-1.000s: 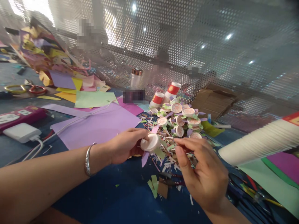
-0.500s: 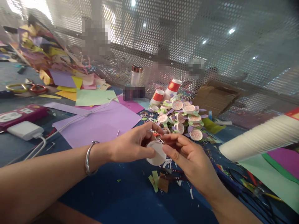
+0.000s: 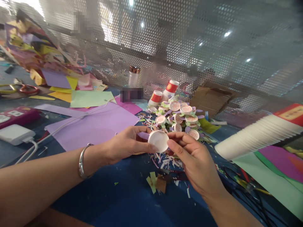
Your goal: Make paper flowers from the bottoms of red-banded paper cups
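A white paper cup bottom [image 3: 158, 141], cut down to a shallow round piece, is held between both hands above the table with its hollow side facing me. My left hand [image 3: 132, 142], with a silver bangle on its wrist, pinches its left edge. A purple paper tab [image 3: 143, 135] sticks out there beside my fingers. My right hand [image 3: 189, 151] grips the right edge between thumb and fingers; part of those fingertips is hidden behind the piece. Just beyond lies a heap of similar cup bottoms [image 3: 175, 118] with printed red marks and green and purple tabs.
A long stack of paper cups [image 3: 255, 135] lies at right. Two red-and-white cups [image 3: 155, 98] stand behind the heap, near a cardboard box [image 3: 210, 99]. Purple paper [image 3: 94, 126], a white charger [image 3: 16, 134] and scissors [image 3: 28, 89] are at left. Paper scraps [image 3: 156, 183] litter the blue table.
The cup bottom has tilted so that its hollow inside now shows, and it is slightly higher. The purple tab has come into sight at its left. The whole view has shifted a little.
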{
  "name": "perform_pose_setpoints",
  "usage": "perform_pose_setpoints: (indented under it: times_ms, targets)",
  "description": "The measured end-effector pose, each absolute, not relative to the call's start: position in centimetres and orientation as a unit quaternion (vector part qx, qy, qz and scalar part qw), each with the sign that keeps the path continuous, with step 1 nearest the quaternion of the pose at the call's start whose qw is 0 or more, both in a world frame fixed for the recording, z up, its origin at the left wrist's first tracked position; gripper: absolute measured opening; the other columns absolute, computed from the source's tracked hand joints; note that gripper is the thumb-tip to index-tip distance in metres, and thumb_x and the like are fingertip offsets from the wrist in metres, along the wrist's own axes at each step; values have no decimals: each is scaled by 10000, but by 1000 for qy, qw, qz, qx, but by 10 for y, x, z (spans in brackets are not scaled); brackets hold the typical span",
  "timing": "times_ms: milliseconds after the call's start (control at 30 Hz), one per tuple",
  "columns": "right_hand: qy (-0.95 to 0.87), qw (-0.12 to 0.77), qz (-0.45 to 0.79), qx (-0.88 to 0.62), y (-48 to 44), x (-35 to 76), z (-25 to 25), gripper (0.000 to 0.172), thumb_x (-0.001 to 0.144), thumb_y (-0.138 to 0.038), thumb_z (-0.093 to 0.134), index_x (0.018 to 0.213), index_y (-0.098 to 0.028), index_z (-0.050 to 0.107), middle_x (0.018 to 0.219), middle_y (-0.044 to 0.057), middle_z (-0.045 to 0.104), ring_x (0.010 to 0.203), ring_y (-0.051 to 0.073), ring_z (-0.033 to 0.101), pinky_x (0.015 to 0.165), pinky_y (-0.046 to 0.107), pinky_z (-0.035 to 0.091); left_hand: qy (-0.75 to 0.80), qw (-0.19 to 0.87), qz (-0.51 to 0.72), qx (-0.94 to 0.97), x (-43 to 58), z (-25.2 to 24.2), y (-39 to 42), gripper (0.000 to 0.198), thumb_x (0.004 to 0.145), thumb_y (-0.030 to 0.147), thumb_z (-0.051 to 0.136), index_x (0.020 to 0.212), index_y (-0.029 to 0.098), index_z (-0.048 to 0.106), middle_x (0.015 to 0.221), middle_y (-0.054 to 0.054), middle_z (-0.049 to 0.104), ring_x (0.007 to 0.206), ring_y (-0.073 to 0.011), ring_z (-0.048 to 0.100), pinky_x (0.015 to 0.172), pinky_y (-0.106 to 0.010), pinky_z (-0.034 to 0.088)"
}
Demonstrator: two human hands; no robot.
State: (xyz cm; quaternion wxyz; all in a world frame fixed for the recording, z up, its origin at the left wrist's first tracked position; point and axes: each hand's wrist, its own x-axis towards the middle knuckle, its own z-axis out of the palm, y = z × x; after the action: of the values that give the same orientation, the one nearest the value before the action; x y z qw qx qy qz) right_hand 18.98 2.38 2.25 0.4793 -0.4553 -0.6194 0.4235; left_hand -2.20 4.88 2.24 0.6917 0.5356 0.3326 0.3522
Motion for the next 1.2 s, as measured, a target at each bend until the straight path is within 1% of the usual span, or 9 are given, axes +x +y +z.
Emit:
perform_pose_setpoints:
  times_ms: [133,233,433,567,667,833,967,1100,1200]
  targets:
    - [-624,449,380,-514,24,195,31,229,909,-453,726,1017,-253,752,866,-2,740,745,120,653,689,219,539,343,670,371,543,-26,19,55,360,684,291,867,942,141,665,842,-25,726,763,-138,641,689,-232,461]
    - [-657,408,323,-545,25,211,40,234,920,-474,688,988,-256,738,924,10,741,810,148,668,719,242,538,388,576,365,620,-28,19,57,273,716,306,834,881,150,683,809,-7,714,727,-133,614,638,-227,436]
    - [-714,225,135,-649,16,284,45,353,849,-578,658,1004,-272,737,924,48,769,826,251,717,718,352,558,373,419,375,738,-27,24,51,89,805,237,738,853,171,703,824,22,701,812,-132,645,747,-237,464]
    - [-673,177,76,-714,4,335,34,422,774,-580,641,986,-232,751,860,95,780,732,290,730,653,395,589,355,417,376,747,-26,25,48,113,844,273,718,870,165,702,853,7,715,815,-129,652,724,-226,466]
    - [-694,143,59,-703,-2,353,22,381,773,-512,622,995,-230,751,977,124,785,834,321,751,688,416,607,347,442,372,739,-25,22,50,169,858,323,714,871,156,687,794,8,706,744,-119,626,656,-214,450]
    - [-711,95,73,-692,-3,359,4,453,794,-407,570,1189,-209,672,1207,150,727,941,310,755,788,429,612,360,479,359,716,-26,17,53,194,852,334,724,880,150,669,772,5,699,694,-110,598,578,-194,418]
    - [-705,54,59,-704,-1,362,-6,480,766,-342,549,1214,-188,627,1214,155,701,1039,319,727,875,450,590,347,505,347,710,-28,16,55,220,865,355,732,909,146,678,775,11,699,660,-86,567,569,-181,409]
    - [-721,65,18,-689,1,366,-9,355,809,-348,534,1124,-210,624,1147,132,695,1066,302,718,876,408,585,327,521,342,711,-28,16,56,190,839,322,777,911,158,710,806,15,716,728,-96,626,644,-187,458]
    - [-725,110,-33,-679,0,366,-3,260,855,-390,531,1034,-226,623,1068,117,698,924,284,738,760,369,590,299,515,350,723,-27,15,56,174,829,302,792,920,169,727,890,-5,747,848,-129,670,759,-221,498]
